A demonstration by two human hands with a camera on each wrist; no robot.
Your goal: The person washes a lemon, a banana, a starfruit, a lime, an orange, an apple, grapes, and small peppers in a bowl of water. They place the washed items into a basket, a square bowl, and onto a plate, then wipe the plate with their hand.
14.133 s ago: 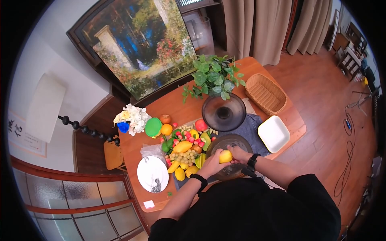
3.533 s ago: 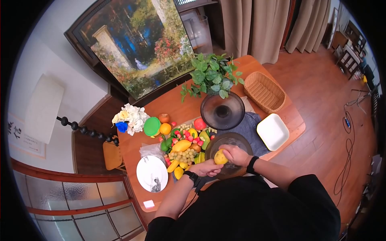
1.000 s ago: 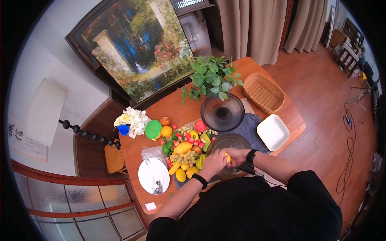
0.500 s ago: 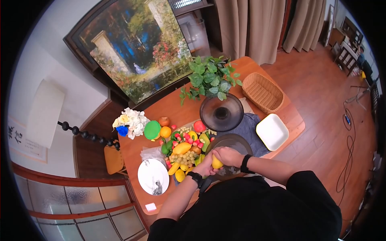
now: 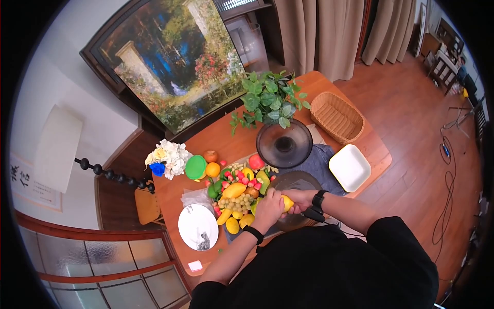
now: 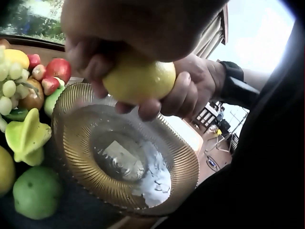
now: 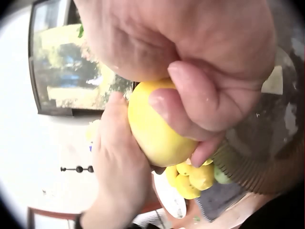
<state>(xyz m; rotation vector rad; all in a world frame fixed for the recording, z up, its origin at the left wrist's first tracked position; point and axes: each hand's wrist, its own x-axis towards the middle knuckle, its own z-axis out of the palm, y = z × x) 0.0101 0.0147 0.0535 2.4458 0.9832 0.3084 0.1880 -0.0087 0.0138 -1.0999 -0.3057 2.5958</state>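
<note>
Both hands grip lemon [image 5: 286, 203] | left hand [image 5: 268, 208], right hand [image 5: 302, 198] | above glass bowl [image 6: 71, 157] rim

The lemon [image 6: 139, 80] between the left hand [image 5: 268, 206] and right hand [image 5: 301, 198] has a smooth, faintly dimpled, slightly glossy skin. Below it the ribbed bowl [image 6: 86, 157] looks like clear, shiny glass, wet inside. It stands on blue denim-like cloth [image 5: 319, 162] over a polished wood table [image 5: 226, 131]. The basket [image 5: 337, 118] is matt woven wicker; 1 white plate [image 5: 350, 168] is perhaps glazed ceramic.
</note>
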